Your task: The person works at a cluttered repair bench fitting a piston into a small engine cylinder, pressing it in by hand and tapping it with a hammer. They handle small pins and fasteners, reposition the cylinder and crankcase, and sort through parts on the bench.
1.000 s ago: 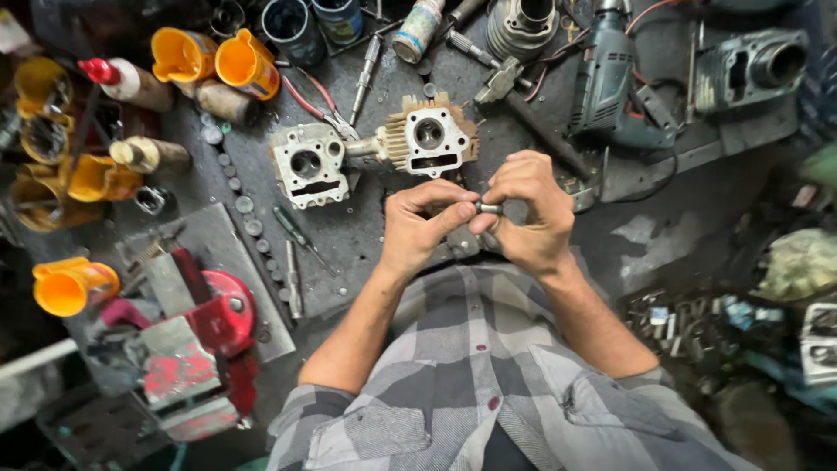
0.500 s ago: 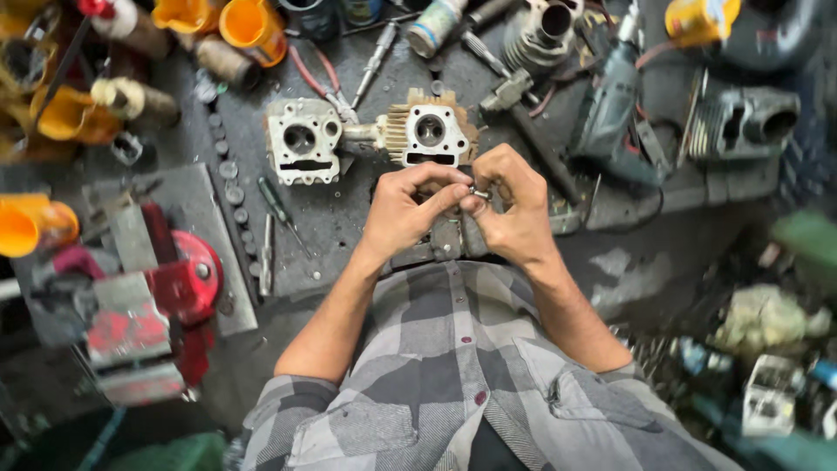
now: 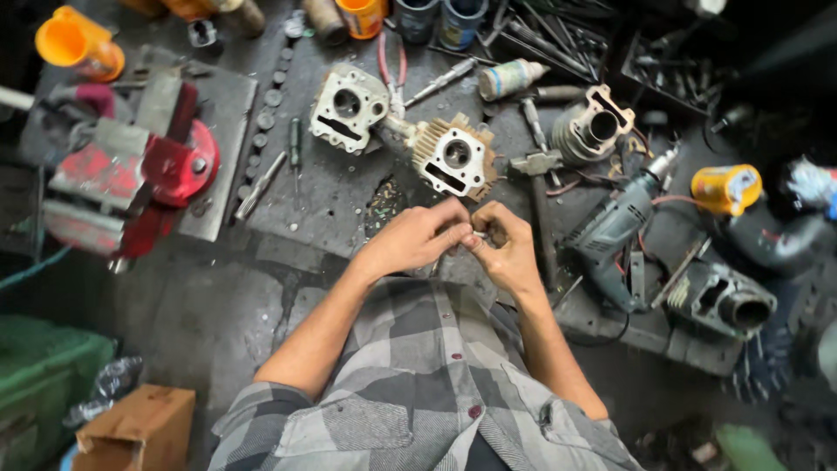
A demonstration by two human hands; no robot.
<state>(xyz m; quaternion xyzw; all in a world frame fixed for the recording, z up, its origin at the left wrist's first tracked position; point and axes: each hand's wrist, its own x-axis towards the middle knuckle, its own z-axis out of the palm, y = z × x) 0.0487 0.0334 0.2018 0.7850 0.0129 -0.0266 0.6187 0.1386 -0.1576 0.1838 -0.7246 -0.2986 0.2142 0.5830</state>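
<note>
grip: left hand (image 3: 414, 240) and right hand (image 3: 506, 249) pinch small metal part (image 3: 478, 235) | keep fingertips tight, work low over counter (image 3: 340, 196)

A dark, grimy metal desk (image 3: 340, 196) carries a crowd of parts. At its left end stands a red bench vise (image 3: 131, 179) on a grey steel plate (image 3: 228, 122). Near the middle lie two pale aluminium cylinder heads, one squarish (image 3: 349, 109), one finned (image 3: 453, 155), close together. Right of them rest a grey engine cylinder (image 3: 591, 129), a hammer with a dark handle (image 3: 539, 196), a grey-green electric drill (image 3: 615, 231) and a yellow can (image 3: 725, 188). An orange plastic funnel (image 3: 71, 44) sits at the far left corner, a white tube (image 3: 510, 78) near the back edge.
</note>
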